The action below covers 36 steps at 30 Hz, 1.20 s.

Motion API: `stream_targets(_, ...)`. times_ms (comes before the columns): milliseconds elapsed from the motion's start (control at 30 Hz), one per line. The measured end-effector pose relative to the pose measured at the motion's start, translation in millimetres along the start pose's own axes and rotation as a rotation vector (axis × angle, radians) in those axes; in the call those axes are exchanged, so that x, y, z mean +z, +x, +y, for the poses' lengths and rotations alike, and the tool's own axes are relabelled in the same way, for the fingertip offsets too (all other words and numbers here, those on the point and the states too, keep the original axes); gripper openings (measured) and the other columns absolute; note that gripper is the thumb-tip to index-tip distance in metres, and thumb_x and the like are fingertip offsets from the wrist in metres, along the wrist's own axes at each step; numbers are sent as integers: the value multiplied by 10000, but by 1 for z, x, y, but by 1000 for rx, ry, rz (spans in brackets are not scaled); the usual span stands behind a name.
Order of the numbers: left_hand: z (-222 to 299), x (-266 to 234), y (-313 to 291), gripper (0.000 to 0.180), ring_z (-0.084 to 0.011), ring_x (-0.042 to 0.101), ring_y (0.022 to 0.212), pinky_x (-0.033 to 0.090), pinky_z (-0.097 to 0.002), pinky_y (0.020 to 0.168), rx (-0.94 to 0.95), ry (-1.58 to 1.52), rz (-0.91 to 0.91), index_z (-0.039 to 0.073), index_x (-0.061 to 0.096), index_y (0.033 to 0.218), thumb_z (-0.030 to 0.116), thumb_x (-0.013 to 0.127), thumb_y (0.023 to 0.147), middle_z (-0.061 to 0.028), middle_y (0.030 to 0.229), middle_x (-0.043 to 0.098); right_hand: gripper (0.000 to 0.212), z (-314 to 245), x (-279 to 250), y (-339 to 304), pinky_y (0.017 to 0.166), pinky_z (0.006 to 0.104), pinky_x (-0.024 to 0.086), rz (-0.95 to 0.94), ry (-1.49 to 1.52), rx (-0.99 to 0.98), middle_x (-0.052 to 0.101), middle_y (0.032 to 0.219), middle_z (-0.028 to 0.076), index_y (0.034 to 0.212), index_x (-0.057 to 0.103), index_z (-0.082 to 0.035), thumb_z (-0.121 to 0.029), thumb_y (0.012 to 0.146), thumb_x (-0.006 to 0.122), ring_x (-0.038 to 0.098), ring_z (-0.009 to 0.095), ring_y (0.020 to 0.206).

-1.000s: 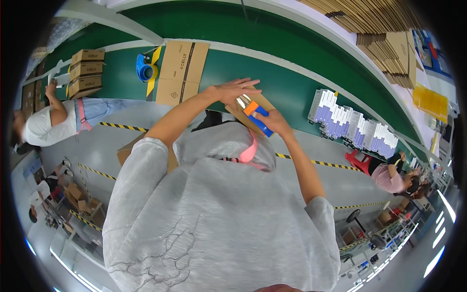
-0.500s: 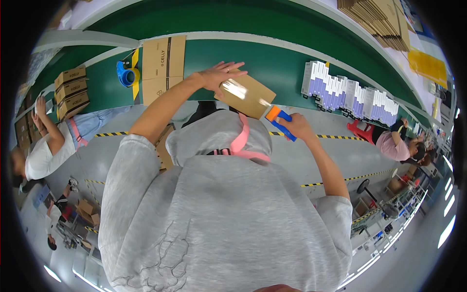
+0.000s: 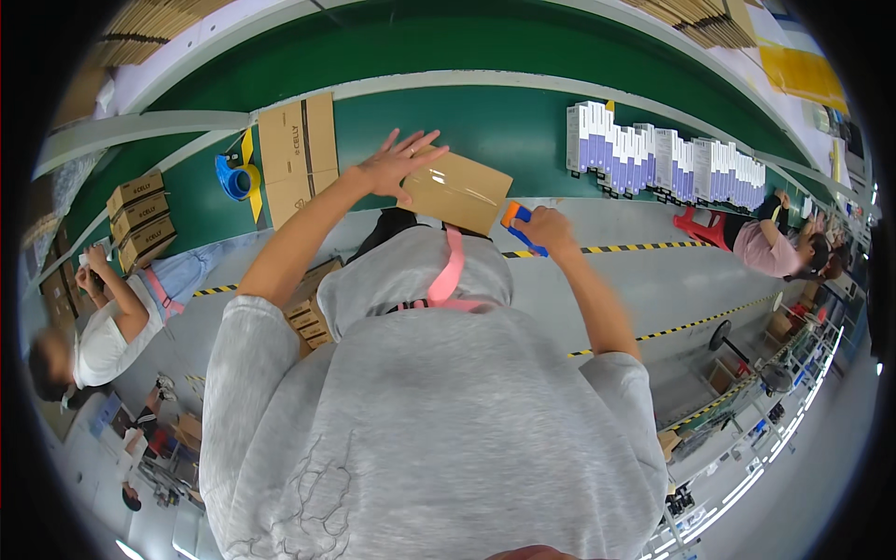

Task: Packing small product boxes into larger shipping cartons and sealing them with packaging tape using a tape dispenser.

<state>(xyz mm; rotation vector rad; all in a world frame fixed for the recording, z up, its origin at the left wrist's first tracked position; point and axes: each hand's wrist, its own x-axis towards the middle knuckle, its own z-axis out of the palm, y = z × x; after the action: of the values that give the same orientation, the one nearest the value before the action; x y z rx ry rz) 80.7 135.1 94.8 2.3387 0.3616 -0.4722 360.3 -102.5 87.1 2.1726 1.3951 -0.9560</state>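
A closed brown cardboard box (image 3: 459, 191) with shiny clear tape along its top lies at the near edge of the green conveyor belt (image 3: 495, 117). My left hand (image 3: 397, 166) rests flat on the box's left end, fingers spread. My right hand (image 3: 541, 229) is closed around a blue and orange tape dispenser (image 3: 516, 220) just off the box's right edge. My grey sweater and a pink strap fill the lower middle of the view.
A flattened brown carton (image 3: 297, 154) and a blue tape dispenser (image 3: 231, 177) lie on the belt at left. Rows of white and purple small boxes (image 3: 653, 154) stand at right. Stacked cartons (image 3: 140, 215) and a seated person (image 3: 112, 327) are far left; another person (image 3: 775, 245) sits right.
My right hand has drawn the tape dispenser from the middle of the box off its right edge, leaving tape on top. My left hand stayed on the box.
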Motion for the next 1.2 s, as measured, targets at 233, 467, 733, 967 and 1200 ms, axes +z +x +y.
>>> stream_targets(233, 3, 66, 9, 883, -309, 119, 1494, 163, -423, 1206, -156, -390, 379, 208, 89, 1571, 324, 633, 886, -114, 1633, 42, 509, -45, 6, -9, 650, 417, 558, 102, -46, 50, 697, 821, 132, 887, 701, -37, -534, 853, 592, 702, 307, 794)
stream_targets(467, -45, 137, 5, 625, -223, 324, 1413, 278, -335, 1148, -654, -1825, 614, 88, 279, 1528, 434, 418, 1026, -108, 1563, 305, 291, -62, 94, 43, 566, 406, 547, 242, 70, -12, 707, 816, 145, 933, 668, -20, -286, 878, 562, 709, 289, 737)
stream_targets(733, 8, 31, -56, 387, -131, 602, 1073, 472, -284, 912, -446, -1553, 621, 43, 548, 1281, 197, 645, 939, -43, 1152, 651, 314, -48, 72, 60, 837, 449, 519, 412, 313, -155, 684, 941, 191, 1077, 535, 35, -147, 832, 607, 671, 342, 915)
stream_targets(967, 53, 35, -17, 264, -165, 613, 858, 490, -297, 765, -465, -648, 776, -24, 572, 1068, 162, 658, 903, -127, 954, 672, 656, 4, 28, 94, 1086, 469, 340, 1048, 587, -150, 477, 1314, 258, 1339, 393, 87, -108, 778, 672, 446, 417, 1246)
stream_targets(1200, 57, 96, 6, 265, -174, 588, 655, 483, -328, 622, -609, -689, 594, 10, 580, 959, 194, 726, 835, -105, 752, 633, 703, 126, 17, 138, 1103, 457, 315, 1318, 1434, 685, 435, 1346, 275, 1378, 298, 107, -89, 824, 685, 437, 389, 1269)
